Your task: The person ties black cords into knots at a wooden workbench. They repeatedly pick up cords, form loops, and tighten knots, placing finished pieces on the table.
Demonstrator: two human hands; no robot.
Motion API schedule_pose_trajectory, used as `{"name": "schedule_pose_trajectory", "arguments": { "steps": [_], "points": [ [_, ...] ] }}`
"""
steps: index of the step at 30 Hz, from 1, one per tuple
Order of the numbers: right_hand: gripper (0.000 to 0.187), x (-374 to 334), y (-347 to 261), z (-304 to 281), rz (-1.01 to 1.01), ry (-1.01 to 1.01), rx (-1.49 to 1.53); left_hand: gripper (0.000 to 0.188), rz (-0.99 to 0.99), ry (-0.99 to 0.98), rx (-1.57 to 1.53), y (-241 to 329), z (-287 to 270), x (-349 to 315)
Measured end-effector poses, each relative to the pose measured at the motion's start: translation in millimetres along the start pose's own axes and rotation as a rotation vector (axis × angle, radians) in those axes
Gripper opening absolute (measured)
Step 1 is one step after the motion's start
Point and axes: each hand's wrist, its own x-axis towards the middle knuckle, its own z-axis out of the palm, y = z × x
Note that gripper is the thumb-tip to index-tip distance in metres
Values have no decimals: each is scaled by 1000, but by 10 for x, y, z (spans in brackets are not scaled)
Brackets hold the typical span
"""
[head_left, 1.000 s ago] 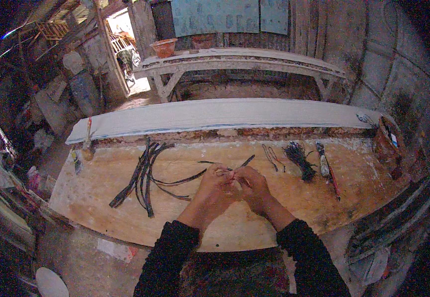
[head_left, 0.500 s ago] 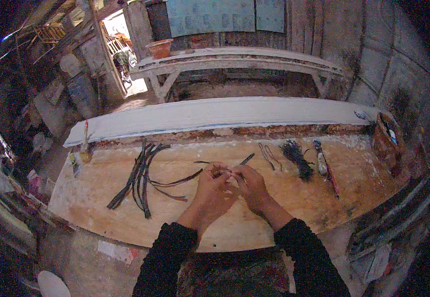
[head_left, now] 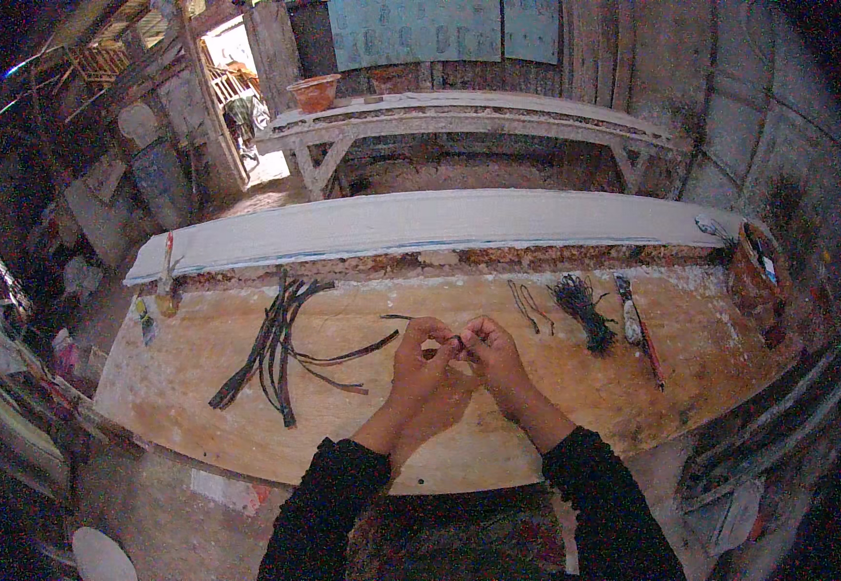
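Note:
My left hand and my right hand meet over the middle of the wooden board. Both pinch a thin dark strip, whose free end sticks out beyond the left hand; most of it is hidden by the fingers. Left of my hands lies a loose bundle of dark flat strips, a few of them curving out toward my left hand. To the right are two short thin cords and a tied bunch of black cords. Beside that bunch lies a red-handled tool with a pale, wrapped part.
A long white slab runs along the board's far edge. At the right stands a brown container with things inside. A brush is at the far left. Behind, a whitish bench carries a reddish bowl.
The dark end that stuck out past my right hand is now out of sight. My fingers have shifted, bringing the strip into a small bend between them.

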Motion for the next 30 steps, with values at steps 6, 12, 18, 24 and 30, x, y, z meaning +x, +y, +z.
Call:
{"name": "schedule_pose_trajectory", "arguments": {
  "steps": [6, 12, 18, 24, 30],
  "points": [
    [9, -63, -160, 48, 173, 11, 256, 36, 32, -37, -58, -36, -30, 3],
    [9, -18, -28, -3, 32, 78, -147, 39, 137, 9, 242, 131, 31, -36],
    [8, -53, -1, 16, -125, 90, -314, 40, -55, 77, 74, 182, 18, -27],
    [11, -83, -139, -5, -391, 51, -686, 42, -33, 42, 113, 287, 29, -30],
    [10, -124, -130, 29, -496, 67, -716, 31, 322, -17, 475, 103, -41, 2]
  ]
}}
